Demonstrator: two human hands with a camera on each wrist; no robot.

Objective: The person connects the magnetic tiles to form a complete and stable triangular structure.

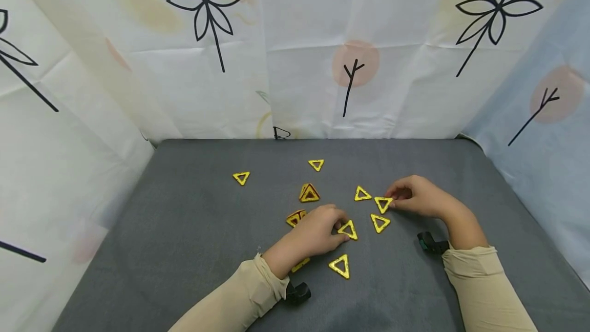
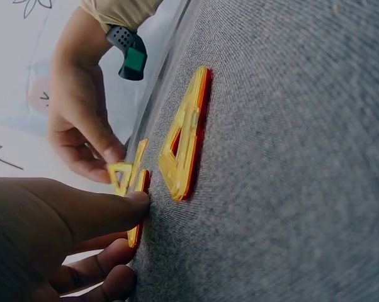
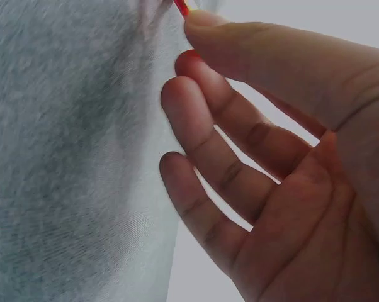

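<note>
My left hand (image 1: 320, 227) pinches a yellow triangular magnetic tile (image 1: 354, 230) at table level, thumb on its near side. In the left wrist view that tile (image 2: 134, 234) shows a red edge beneath the yellow. Farther right, my right hand (image 1: 417, 196) holds another yellow triangle tile (image 1: 383, 199) by its right corner, between thumb and fingertip. In the right wrist view only a red sliver of this tile (image 3: 182, 6) appears at the top. Two loose triangle tiles lie close to it, one to the left (image 1: 362, 198) and one below (image 1: 375, 224).
Near the front lies a triangle tile (image 1: 345, 270); another tile (image 1: 300, 265) is partly hidden under my left wrist. Two raised tile shapes, one (image 1: 309, 197) behind the other (image 1: 292, 220), stand left of centre. Tiles also lie farther back (image 1: 315, 162) and left (image 1: 235, 175) on the grey table (image 1: 184, 250).
</note>
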